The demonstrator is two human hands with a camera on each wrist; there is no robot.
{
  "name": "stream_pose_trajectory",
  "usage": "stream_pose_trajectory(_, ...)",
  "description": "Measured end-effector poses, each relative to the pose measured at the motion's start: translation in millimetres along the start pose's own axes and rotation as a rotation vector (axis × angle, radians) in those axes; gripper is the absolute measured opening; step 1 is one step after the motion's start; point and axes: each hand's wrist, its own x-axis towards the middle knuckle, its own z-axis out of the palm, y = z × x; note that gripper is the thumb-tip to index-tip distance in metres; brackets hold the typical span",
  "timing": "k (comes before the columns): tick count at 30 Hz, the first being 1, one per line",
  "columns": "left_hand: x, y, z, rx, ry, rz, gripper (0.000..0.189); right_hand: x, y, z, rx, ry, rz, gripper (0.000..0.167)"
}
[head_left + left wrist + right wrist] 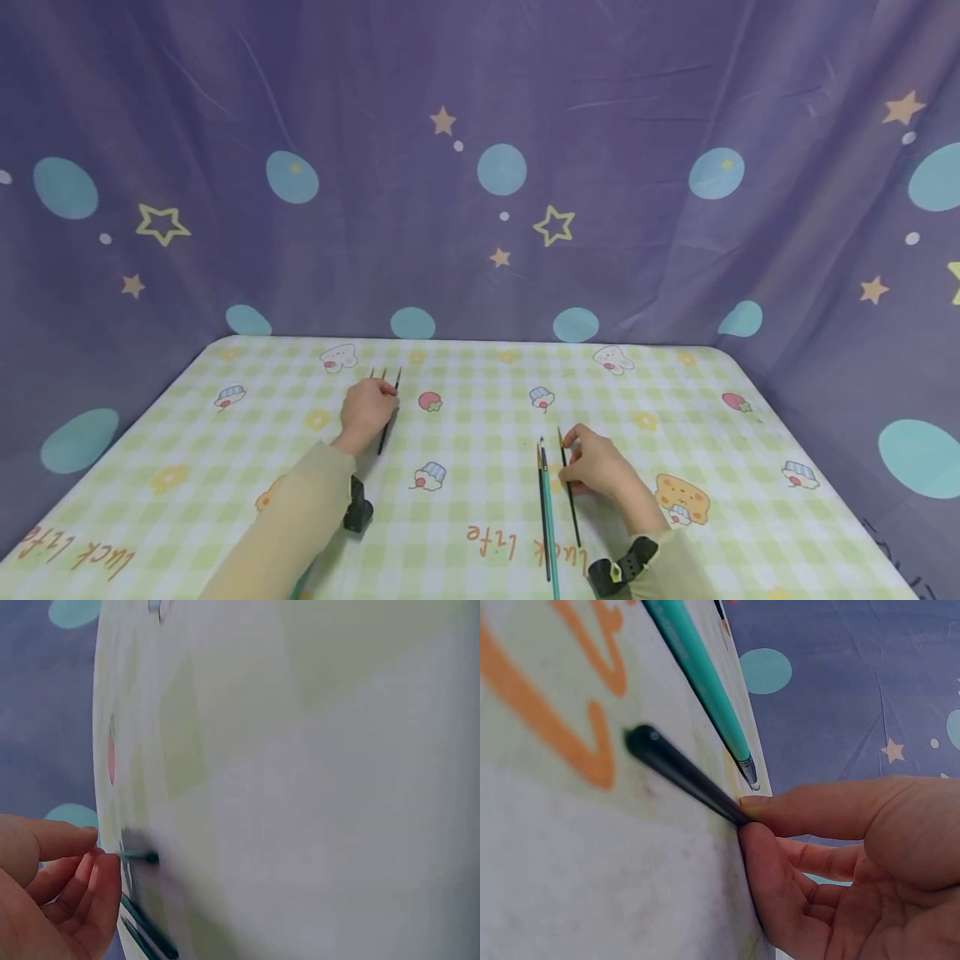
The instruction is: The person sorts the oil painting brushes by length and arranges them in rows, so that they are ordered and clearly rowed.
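Observation:
My left hand point(367, 410) is at the left of the table, its thumb and fingertips pinching a thin dark paintbrush point(141, 856). Other paintbrushes point(150, 928) lie beside that hand, and a few bristle tips point(384, 374) poke out beyond it, their handles partly hidden. Over on the right, thumb and index finger of my right hand point(596, 461) pinch a black paintbrush point(690, 778) near its middle, the handle end pointing toward me. Just left of it lie a teal paintbrush point(550, 521) and another black paintbrush point(543, 533), close together and nearly parallel.
A green-and-white checked cloth point(480, 433) printed with small cartoons covers the table. Behind it hangs a purple curtain point(375, 233) with stars and dots. A bit of teal point(302, 581) shows beside the left sleeve.

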Motion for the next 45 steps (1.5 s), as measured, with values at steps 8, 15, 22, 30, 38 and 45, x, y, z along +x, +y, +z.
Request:
stream_pose_trajectory(8, -15.8, 16.3, 9.3, -0.123, -0.033, 0.019, 0.013, -2.0, -1, -1, 0.003, 0.008, 0.000, 0.038)
stream_pose_trajectory(15, -29.8, 31.0, 25.2, -0.239, -0.107, 0.026, 0.008, -1.1, 0, 1, -0.012, 0.003, 0.005, 0.037)
stream_pose_trajectory(22, -52.3, 51.2, 40.9, -0.292, -0.178, 0.073, 0.011, -2.1, 1, 1, -0.009, 0.005, 0.005, 0.038)
stream_pose_trajectory(30, -75.1, 73.6, 63.6, -0.376, -0.303, 0.082, 0.010, -1.6, 1, 1, -0.015, -0.002, 0.009, 0.038)
stream_pose_trajectory(38, -93.3, 95.0, 71.1, -0.431, -0.378, 0.094, 0.010, -2.7, -1, 0, -0.011, 0.003, 0.000, 0.037)
stream_pose_trajectory(45, -103.6, 107.8, 74.8, -0.395, -0.409, 0.183, 0.009, -2.5, -3, -1, -0.027, 0.004, 0.002, 0.036)
